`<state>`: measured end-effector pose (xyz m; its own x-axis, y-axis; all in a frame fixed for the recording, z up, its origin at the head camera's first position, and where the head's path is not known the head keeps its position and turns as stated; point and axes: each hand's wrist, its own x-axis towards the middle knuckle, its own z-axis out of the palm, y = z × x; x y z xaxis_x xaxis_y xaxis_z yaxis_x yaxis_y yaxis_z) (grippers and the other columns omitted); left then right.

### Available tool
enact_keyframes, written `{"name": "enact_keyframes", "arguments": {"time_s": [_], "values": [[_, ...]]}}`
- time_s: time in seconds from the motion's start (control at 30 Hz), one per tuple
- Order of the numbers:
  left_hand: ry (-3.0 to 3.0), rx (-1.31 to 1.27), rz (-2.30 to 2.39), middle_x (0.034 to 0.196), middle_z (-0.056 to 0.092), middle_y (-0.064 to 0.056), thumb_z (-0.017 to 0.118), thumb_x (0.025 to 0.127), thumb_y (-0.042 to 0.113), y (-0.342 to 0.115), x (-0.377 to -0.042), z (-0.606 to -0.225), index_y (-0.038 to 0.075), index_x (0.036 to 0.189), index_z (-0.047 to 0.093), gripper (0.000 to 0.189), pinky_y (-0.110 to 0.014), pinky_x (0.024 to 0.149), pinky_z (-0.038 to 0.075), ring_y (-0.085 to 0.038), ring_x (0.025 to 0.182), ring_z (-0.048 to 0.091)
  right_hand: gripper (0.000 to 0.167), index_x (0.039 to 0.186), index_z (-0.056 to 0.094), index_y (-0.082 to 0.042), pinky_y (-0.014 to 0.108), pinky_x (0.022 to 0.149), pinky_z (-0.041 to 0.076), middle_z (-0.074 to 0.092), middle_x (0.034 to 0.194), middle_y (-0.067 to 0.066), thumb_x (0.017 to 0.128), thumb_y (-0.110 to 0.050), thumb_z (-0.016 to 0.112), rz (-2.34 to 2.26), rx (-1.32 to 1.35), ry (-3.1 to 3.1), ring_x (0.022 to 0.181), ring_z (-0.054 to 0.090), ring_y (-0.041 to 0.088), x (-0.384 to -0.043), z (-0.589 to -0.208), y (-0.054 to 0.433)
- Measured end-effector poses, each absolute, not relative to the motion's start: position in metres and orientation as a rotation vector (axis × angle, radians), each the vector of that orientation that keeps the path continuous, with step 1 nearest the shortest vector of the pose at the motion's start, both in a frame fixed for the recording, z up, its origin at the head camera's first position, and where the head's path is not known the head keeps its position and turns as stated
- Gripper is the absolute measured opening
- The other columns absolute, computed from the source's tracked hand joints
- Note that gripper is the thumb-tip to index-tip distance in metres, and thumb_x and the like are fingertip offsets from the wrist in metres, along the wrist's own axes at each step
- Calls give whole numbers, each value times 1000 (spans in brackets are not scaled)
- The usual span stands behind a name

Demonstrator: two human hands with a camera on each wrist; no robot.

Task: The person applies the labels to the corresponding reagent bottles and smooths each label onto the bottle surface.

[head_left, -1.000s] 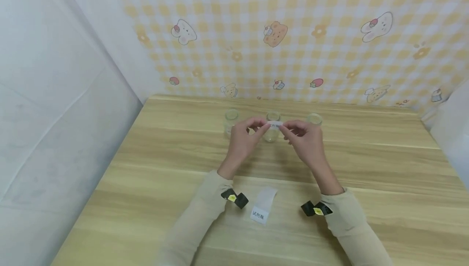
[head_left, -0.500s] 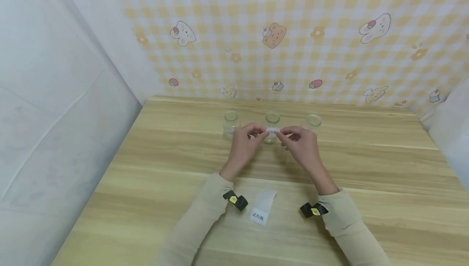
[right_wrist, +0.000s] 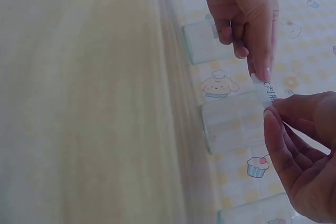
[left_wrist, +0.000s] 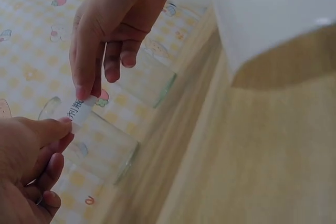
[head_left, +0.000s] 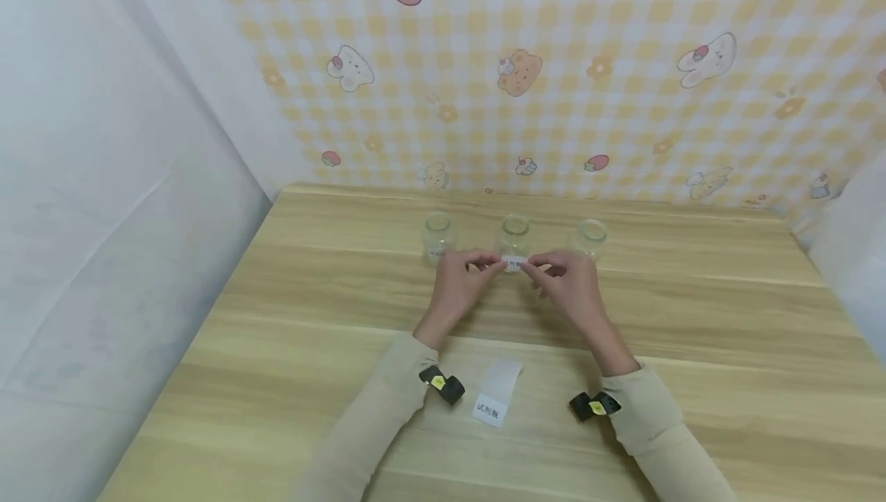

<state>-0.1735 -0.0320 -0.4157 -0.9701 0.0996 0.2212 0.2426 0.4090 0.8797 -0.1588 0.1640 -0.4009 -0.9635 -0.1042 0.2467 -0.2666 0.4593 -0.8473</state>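
On the wooden worktop (head_left: 332,287) three clear glass jars stand in a row near the patterned wall. Furthest left is the left jar (head_left: 438,237), untouched, with something pale low on its side that is too small to read. The left hand (head_left: 457,287) comes next, its grip pinched on one end of a small white label (head_left: 514,262) with printed characters. The label is held stretched in front of the middle jar (head_left: 514,234), at about the height of its body; the left wrist view shows it just before the glass, and contact cannot be told. The right hand (head_left: 569,287) pinches the label's other end in its grip. Beyond it stands the right jar (head_left: 591,237), bare. Nearer the person, between the sleeves, lies a backing strip (head_left: 497,393) with one more label on it.

To do this well, I judge the label should be kept taut and level, centred on the jar, one edge laid first and smoothed across to avoid creases.
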Motion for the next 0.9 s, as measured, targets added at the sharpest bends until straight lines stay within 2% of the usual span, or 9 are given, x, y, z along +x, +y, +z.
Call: {"name": "enact_keyframes", "arguments": {"time_s": [0.23, 0.47, 0.6, 0.8, 0.9], "values": [[-2527, -386, -1580, 99, 78, -4, 79, 94, 20, -33, -173, -426, 7, 100, 81, 14, -23, 72, 49, -11, 81, 64, 14, 98, 79, 5, 27, 51, 56, 72, 101, 18, 95, -8, 76, 1545, 319, -2544, 64, 72, 33, -157, -407, 164], [-2507, -405, -1543, 112, 74, -10, 78, 93, 15, -32, -173, -429, 6, 97, 79, 11, -36, 84, 55, -19, 89, 66, 15, 99, 77, 11, 27, 51, 57, 66, 120, 25, 93, -3, 77, 1564, 313, -2517, 69, 72, 37, -159, -411, 163], [-2515, -379, -1550, 123, 70, -13, 78, 94, 17, -31, -172, -429, 5, 96, 78, 12, -41, 93, 52, -25, 100, 66, 17, 101, 77, 10, 25, 53, 57, 64, 133, 24, 94, -5, 76, 1582, 285, -2535, 68, 73, 36, -160, -411, 163], [-2510, -358, -1601, 138, 65, -15, 77, 94, 21, -32, -172, -428, 5, 95, 77, 15, -51, 113, 41, -34, 132, 57, 20, 107, 77, 8, 27, 58, 60, 60, 144, 19, 96, -10, 75, 1661, 247, -2553, 71, 74, 34, -162, -411, 165], [-2504, -370, -1615, 141, 63, -15, 77, 95, 20, -33, -173, -429, 5, 95, 77, 15, -52, 114, 39, -35, 135, 55, 21, 108, 76, 8, 27, 60, 60, 59, 145, 19, 96, -10, 75, 1687, 244, -2552, 73, 75, 33, -163, -413, 166]]}}
